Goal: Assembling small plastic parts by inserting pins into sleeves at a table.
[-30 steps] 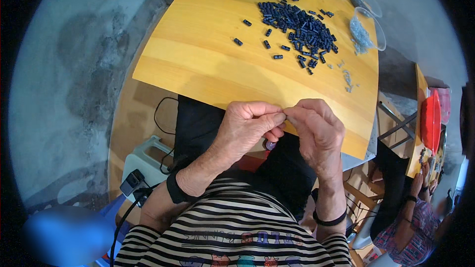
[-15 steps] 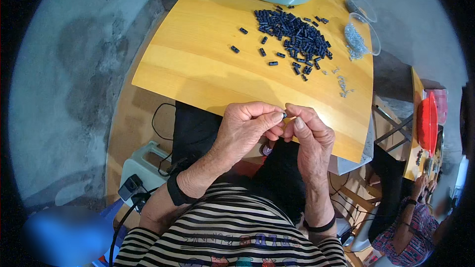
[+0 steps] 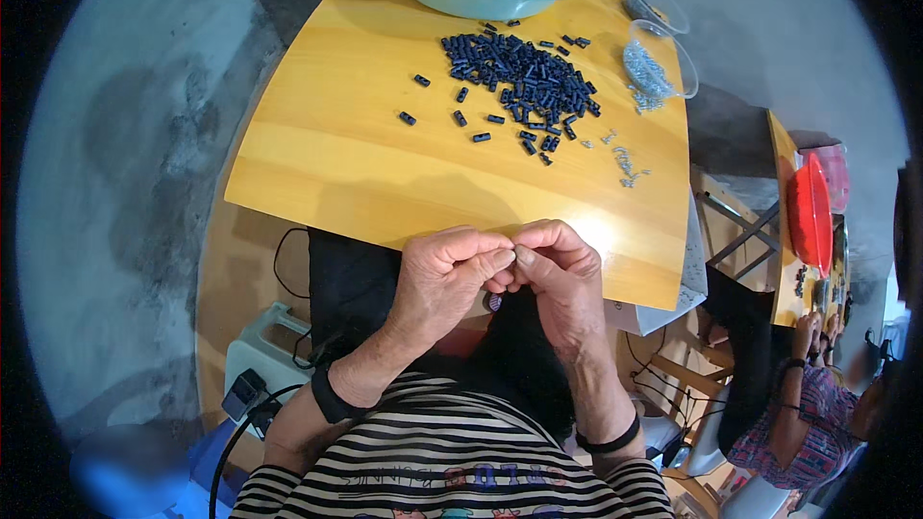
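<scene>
Just past the near edge of the table, both my hands meet fingertip to fingertip. My left hand (image 3: 437, 279) is closed in a pinch on a small black piece, of which only a dark sliver shows between the fingers. My right hand (image 3: 565, 286) pinches at the same spot, thumb and forefinger pressed against the left fingertips; what it holds, if anything, is hidden. Beyond them on the table lies a pile of small black blocks (image 3: 524, 77), with several loose ones (image 3: 408, 118) to its left. Small silvery screws or pins (image 3: 625, 165) are scattered to the right of the pile.
A light-blue basin (image 3: 481, 6) full of black pieces stands at the table's far edge. Two clear tubs (image 3: 646, 75) sit far right, one holding silvery bits. A pale green stool (image 3: 264, 351) is at left. Another person (image 3: 798, 404) works at a second table with a red basin (image 3: 810, 216).
My right hand has closed in on my left, and its thumb now lies over the joined fingertips, covering most of the black piece. The whole view has shifted, moving the table leftward.
</scene>
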The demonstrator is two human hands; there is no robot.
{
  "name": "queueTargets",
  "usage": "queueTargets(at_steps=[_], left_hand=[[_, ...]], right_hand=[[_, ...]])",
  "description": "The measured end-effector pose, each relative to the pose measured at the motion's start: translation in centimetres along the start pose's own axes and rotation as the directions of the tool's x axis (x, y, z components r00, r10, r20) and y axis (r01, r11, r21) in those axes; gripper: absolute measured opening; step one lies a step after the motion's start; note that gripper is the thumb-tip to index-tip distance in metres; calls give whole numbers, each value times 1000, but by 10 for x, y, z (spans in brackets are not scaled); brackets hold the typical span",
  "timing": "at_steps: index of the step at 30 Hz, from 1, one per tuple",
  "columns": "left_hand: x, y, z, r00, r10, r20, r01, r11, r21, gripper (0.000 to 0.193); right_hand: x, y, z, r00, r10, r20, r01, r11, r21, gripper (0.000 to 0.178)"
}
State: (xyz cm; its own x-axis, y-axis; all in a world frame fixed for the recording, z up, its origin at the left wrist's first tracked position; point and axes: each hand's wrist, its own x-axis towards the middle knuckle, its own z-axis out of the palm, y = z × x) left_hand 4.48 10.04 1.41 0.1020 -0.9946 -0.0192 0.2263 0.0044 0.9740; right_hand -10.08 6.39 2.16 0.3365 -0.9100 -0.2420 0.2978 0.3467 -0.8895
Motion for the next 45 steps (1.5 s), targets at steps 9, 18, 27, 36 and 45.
queueTargets(at_steps=[9,18,27,36,45], left_hand=[[4,-8,-9,995,-83,52,85,996,-31,12],[7,-3,-16,987,-161,23,162,983,-85,14],[10,-10,-20,998,-61,34,65,992,-111,14],[2,-7,-25,993,-102,58,107,991,-86,14],[-1,1,-21,990,-131,60,135,989,-61,13]], right_hand=[[7,-14,-3,997,58,55,-53,994,-100,7],[63,-27,-36,874,-486,4,248,438,-864,14],[82,-21,-26,800,-566,200,316,114,-942,7],[21,-44,-9,985,-7,173,96,855,-510,4],[12,-32,-7,967,-69,245,202,792,-576,6]])
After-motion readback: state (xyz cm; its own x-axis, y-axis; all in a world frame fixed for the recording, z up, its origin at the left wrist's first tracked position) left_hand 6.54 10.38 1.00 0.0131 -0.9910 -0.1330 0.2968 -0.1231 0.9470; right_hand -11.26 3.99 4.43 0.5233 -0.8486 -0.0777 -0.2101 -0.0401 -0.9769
